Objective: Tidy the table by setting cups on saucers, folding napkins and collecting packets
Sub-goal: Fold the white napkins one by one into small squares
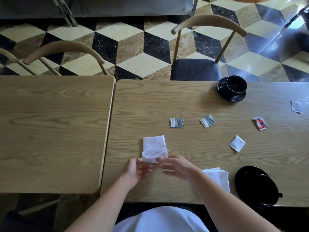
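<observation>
Two wooden tables are sitting edge to edge over a chequered floor, the right table [192, 101] filling the middle and right of the frame. At lower centre, the left hand [136, 169] and right hand [177, 166] are both pinching the near edge of a white napkin [154, 149], fingers partly curled. A second folded napkin [217, 179] is lying partly under the right forearm. Five packets are lying scattered at centre right: two grey [176, 122] [207, 121], one red [259, 123], two white [237, 143] [296, 107]. A black cup on a saucer [232, 88] is standing at upper right; another black cup and saucer [255, 186] are sitting at lower right.
</observation>
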